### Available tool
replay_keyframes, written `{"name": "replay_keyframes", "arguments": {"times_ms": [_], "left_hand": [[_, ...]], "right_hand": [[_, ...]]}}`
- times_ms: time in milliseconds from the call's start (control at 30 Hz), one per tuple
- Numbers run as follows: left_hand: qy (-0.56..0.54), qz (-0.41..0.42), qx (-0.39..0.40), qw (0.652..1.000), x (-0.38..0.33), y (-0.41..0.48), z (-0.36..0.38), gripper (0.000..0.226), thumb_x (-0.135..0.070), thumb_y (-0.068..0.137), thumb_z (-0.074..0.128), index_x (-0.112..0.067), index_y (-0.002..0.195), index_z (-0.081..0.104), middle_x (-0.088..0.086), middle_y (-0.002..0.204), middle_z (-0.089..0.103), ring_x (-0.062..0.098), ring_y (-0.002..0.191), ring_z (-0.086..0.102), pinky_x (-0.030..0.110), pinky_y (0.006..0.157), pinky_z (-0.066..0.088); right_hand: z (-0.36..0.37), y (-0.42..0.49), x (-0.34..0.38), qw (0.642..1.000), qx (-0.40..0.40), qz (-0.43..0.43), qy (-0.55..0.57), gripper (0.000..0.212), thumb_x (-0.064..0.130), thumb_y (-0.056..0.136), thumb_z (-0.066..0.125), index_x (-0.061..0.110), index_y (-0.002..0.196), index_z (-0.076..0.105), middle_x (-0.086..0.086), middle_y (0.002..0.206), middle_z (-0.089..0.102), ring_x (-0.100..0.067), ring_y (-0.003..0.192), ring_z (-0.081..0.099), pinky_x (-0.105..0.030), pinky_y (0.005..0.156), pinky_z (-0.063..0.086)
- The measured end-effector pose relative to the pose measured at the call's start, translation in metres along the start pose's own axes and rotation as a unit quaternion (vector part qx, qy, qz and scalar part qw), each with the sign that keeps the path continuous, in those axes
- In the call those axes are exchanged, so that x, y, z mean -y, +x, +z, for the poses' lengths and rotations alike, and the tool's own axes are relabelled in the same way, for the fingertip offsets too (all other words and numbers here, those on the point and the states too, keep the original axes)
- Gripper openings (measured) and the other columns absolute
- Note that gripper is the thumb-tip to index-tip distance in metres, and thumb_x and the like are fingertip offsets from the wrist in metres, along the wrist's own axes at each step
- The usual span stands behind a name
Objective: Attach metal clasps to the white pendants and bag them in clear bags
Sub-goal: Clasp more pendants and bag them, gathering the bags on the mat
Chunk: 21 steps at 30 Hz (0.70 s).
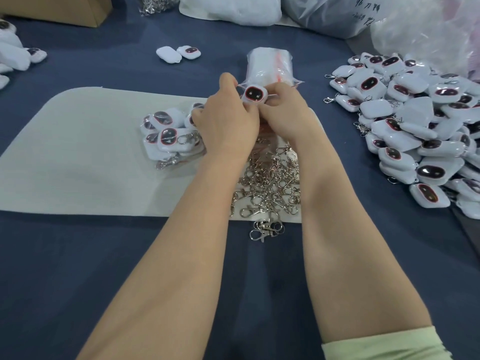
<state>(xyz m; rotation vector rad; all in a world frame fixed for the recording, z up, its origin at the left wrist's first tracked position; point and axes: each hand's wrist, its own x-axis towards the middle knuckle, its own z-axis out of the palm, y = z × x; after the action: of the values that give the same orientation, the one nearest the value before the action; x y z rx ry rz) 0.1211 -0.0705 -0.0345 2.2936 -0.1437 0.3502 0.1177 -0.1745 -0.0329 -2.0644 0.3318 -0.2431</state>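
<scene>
Pinching glossy rounded white pendant [253,94]: left hand [225,123], right hand [284,113], both grips closed on it.

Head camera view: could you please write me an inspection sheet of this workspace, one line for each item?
Surface: dark blue cloth with a pale grey mat on it.
Job's things: one white pendant held up; metal clasps heaped on the mat; bagged pendants left of the hands; clear bags stacked behind them; a big pendant pile on the right.
Clutter: two loose pendants farther back.
Grips: left hand and right hand both pinch the held pendant.
Cables: nothing seen.
Surroundings: cardboard box and plastic sacks along the far edge.
</scene>
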Motion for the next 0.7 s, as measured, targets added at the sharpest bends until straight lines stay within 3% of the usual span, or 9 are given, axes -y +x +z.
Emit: {"name": "replay_keyframes", "arguments": {"times_ms": [100,200,267,367,433,533,600,700], "left_hand": [[-0.010,0.010,-0.021,1.000,0.000,-0.002,0.000,0.025,-0.021,0.089,0.047,-0.019,0.114,0.050,-0.002,0.094,0.068,0.024,0.099,0.057,0.036,0.092,0.031],[-0.021,0.033,-0.043,0.998,-0.001,-0.002,0.000,0.020,-0.025,0.092,0.047,-0.019,0.110,0.054,-0.004,0.095,0.069,0.022,0.098,0.057,0.034,0.088,0.032],[-0.040,0.042,-0.062,0.996,-0.003,-0.001,-0.001,0.020,-0.022,0.092,0.047,-0.018,0.109,0.057,-0.004,0.097,0.069,0.022,0.098,0.056,0.034,0.088,0.035],[-0.104,0.059,-0.082,0.990,-0.004,-0.001,-0.004,0.023,-0.013,0.088,0.046,-0.013,0.107,0.059,0.001,0.096,0.068,0.026,0.094,0.057,0.038,0.088,0.041],[-0.126,0.086,-0.085,0.985,-0.007,-0.004,-0.004,0.024,-0.010,0.087,0.047,-0.010,0.106,0.061,0.003,0.096,0.068,0.026,0.092,0.056,0.036,0.085,0.041],[-0.127,0.116,-0.081,0.982,-0.011,-0.009,-0.002,0.022,-0.010,0.087,0.048,-0.010,0.104,0.063,0.001,0.095,0.067,0.023,0.092,0.054,0.030,0.078,0.039],[-0.139,0.112,-0.073,0.981,-0.012,-0.010,-0.002,0.021,-0.010,0.087,0.048,-0.009,0.102,0.063,0.003,0.095,0.066,0.023,0.092,0.056,0.033,0.079,0.041],[-0.161,0.096,-0.079,0.979,-0.012,-0.008,-0.004,0.020,-0.009,0.088,0.047,-0.007,0.101,0.062,0.004,0.096,0.065,0.024,0.091,0.058,0.036,0.080,0.044]], "right_hand": [[-0.001,-0.003,0.003,0.999,0.006,0.009,0.041,0.037,0.017,0.088,0.066,0.010,0.120,0.049,-0.007,0.095,0.069,-0.012,0.070,0.064,-0.014,0.059,0.049],[-0.006,-0.005,0.006,0.998,0.028,-0.020,0.047,0.022,0.013,0.087,0.063,0.015,0.107,0.055,-0.001,0.078,0.066,-0.015,0.070,0.059,-0.024,0.067,0.048],[-0.009,-0.006,0.008,0.996,0.066,-0.049,0.029,0.016,0.013,0.087,0.061,0.024,0.097,0.059,0.005,0.071,0.063,-0.012,0.069,0.054,-0.021,0.067,0.043],[-0.012,-0.008,0.011,0.990,0.117,-0.074,-0.005,0.024,0.010,0.088,0.057,0.033,0.091,0.063,0.011,0.070,0.065,-0.006,0.067,0.054,-0.021,0.070,0.043],[-0.010,-0.008,0.012,0.986,0.140,-0.083,-0.041,0.031,0.003,0.088,0.049,0.031,0.084,0.062,0.006,0.070,0.060,-0.007,0.064,0.052,-0.018,0.064,0.041],[-0.002,-0.011,0.013,0.986,0.110,-0.095,-0.081,0.020,0.007,0.098,0.044,0.023,0.089,0.050,0.013,0.071,0.049,0.004,0.061,0.047,-0.007,0.057,0.040],[0.004,-0.013,0.012,0.995,0.081,-0.063,0.012,0.023,0.009,0.101,0.041,0.022,0.084,0.049,0.012,0.072,0.053,-0.002,0.067,0.050,-0.015,0.065,0.045],[0.004,-0.011,0.008,0.987,0.105,-0.022,0.119,0.035,0.003,0.097,0.045,0.022,0.072,0.061,0.001,0.068,0.061,-0.018,0.072,0.055,-0.030,0.070,0.044]]}}
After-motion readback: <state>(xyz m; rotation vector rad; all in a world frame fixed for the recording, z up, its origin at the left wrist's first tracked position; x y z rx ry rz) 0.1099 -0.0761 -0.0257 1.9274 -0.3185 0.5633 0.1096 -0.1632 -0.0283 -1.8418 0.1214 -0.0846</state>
